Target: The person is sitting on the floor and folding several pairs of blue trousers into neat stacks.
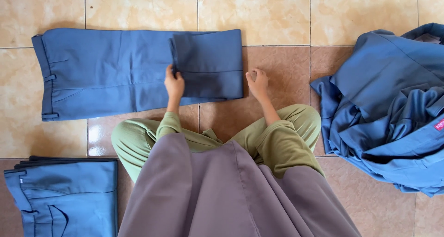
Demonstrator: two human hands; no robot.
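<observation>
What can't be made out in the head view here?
- Folded stack: cut off by the bottom and left edges; number of garments unclear.
- Blue pile: runs off the right edge; garment count hidden by its own folds.
- Left hand: fingertips hidden against the folded trouser leg, grip unclear.
- Red label: too small.

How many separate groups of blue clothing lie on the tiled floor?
3: the trousers being folded under the left hand, a folded stack at lower left, and a loose heap at right. The garments inside stack and heap cannot be counted.
</observation>
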